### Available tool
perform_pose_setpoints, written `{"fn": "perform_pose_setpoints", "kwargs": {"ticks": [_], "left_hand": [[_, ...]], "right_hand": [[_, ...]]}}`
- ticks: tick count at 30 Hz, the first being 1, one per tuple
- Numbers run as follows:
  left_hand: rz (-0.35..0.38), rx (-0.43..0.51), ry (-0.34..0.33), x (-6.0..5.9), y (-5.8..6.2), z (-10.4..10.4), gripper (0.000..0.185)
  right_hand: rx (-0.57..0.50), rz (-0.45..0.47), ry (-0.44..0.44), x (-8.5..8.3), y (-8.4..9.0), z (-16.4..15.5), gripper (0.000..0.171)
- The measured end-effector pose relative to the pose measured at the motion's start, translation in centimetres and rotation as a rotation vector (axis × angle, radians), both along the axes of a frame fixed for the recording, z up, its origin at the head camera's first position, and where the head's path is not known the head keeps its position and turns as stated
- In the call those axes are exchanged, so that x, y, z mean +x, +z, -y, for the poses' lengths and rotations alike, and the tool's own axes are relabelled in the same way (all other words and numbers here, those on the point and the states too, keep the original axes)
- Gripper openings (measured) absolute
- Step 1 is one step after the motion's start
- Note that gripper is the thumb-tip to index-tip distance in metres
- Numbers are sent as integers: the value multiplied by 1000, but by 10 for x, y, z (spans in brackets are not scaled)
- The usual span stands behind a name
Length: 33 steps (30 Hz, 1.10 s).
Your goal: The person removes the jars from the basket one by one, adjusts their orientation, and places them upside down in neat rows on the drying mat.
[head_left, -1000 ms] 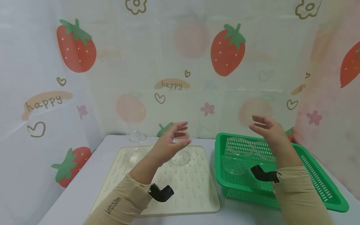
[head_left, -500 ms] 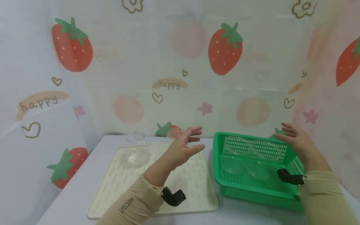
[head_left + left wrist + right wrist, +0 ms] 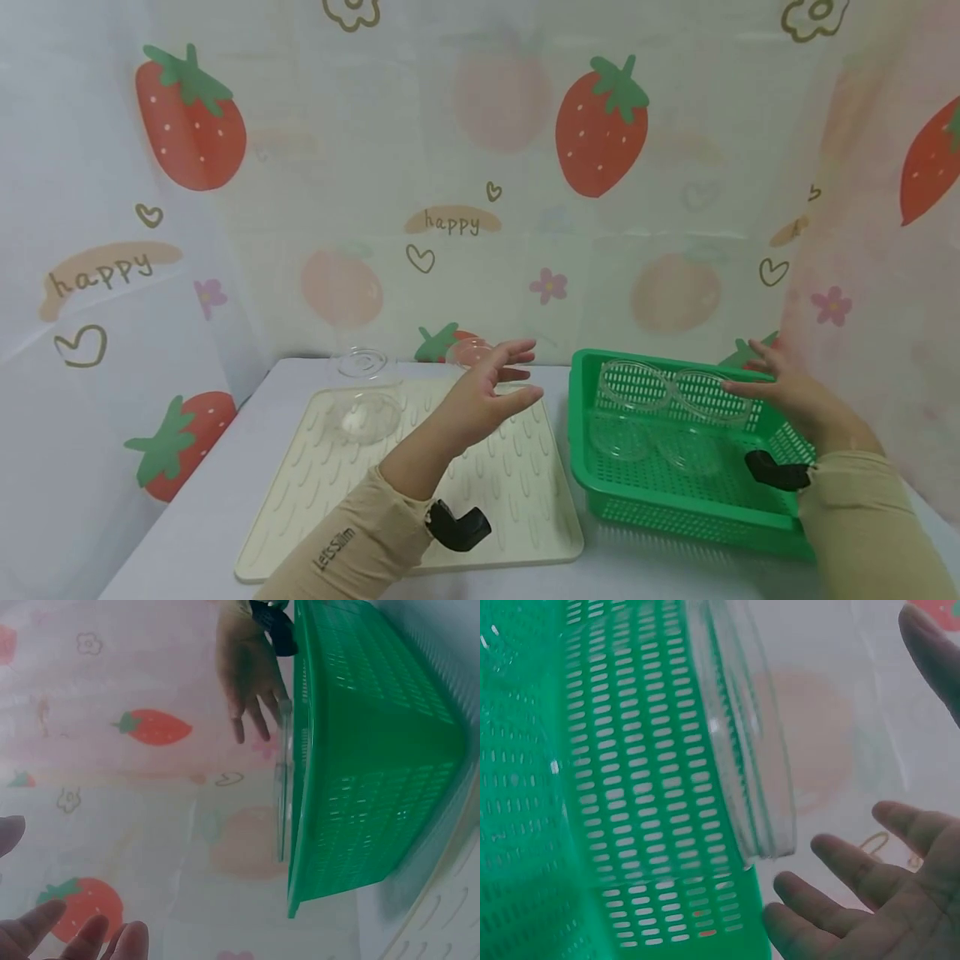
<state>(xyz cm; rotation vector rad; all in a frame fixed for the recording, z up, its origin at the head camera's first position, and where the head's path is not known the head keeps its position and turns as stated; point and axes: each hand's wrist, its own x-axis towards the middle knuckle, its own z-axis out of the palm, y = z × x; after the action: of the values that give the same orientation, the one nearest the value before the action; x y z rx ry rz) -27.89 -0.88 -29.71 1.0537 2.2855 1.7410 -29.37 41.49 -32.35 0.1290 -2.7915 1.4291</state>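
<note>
My left hand (image 3: 517,372) hovers open over the right part of a cream ribbed mat (image 3: 510,492), touching nothing. A clear glass bowl (image 3: 367,417) sits on the mat's far left. Two more clear glass pieces (image 3: 362,364) (image 3: 467,353) stand at the mat's back edge. A green slotted basket (image 3: 675,508) on the right holds several clear glass bowls. My right hand (image 3: 750,375) is open, its fingers spread just beside the rim of the right upper bowl (image 3: 711,396). In the right wrist view that bowl's rim (image 3: 754,772) stands a little apart from my fingers (image 3: 840,862).
A strawberry-print curtain (image 3: 480,167) closes in the back and both sides of the white table (image 3: 225,500). The basket (image 3: 367,750) stands close to the mat's right edge. My right hand (image 3: 247,667) shows by the basket's far rim in the left wrist view.
My right hand has moved right and dropped from above the basket to the right bowl's rim. My left hand has shifted right and down, then stayed nearly still.
</note>
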Motion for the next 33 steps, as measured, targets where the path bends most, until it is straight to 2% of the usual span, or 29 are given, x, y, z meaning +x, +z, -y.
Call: {"fn": "perform_pose_setpoints", "kwargs": {"ticks": [11, 21, 28, 33], "left_hand": [[7, 0, 8, 1, -2, 2, 57], [9, -1, 2, 0, -5, 3, 58], [16, -1, 3, 1, -7, 1, 59], [17, -7, 6, 1, -8, 1, 60]], "right_hand": [[-23, 121, 134, 2, -9, -5, 93], [44, 141, 148, -1, -14, -2, 107], [175, 147, 133, 0, -14, -1, 99], [171, 157, 138, -2, -16, -3, 96]]}}
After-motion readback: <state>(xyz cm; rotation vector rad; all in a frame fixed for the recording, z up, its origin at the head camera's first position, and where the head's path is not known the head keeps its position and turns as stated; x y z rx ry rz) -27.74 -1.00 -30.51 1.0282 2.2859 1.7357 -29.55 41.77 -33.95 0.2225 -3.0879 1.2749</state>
